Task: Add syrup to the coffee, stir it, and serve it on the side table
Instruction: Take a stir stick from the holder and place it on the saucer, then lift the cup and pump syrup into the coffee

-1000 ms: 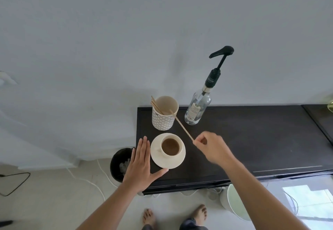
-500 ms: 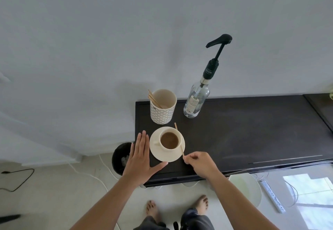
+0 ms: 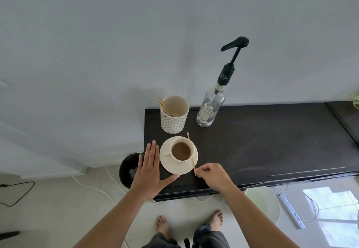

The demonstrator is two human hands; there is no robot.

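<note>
A cream cup of milky coffee [image 3: 181, 152] stands on a cream saucer [image 3: 174, 167] at the left end of a dark table [image 3: 262, 146]. A thin wooden stir stick [image 3: 193, 163] lies across the saucer's right side behind the cup, its far tip past the rim. My right hand [image 3: 212, 175] pinches the stick's near end. My left hand [image 3: 149, 168] lies flat on the table, fingers spread, touching the saucer's left edge. A clear syrup bottle [image 3: 210, 109] with a black pump stands behind the cup.
A patterned holder [image 3: 174, 120] with more wooden sticks stands at the table's back left corner. A black waste bin [image 3: 129, 170] sits on the floor left of the table. A white stool [image 3: 262, 205], a power strip [image 3: 291, 210] and my bare feet are below.
My right hand brought the stick down from the air above the cup and laid it on the saucer's right side. The left hand stayed flat beside the saucer.
</note>
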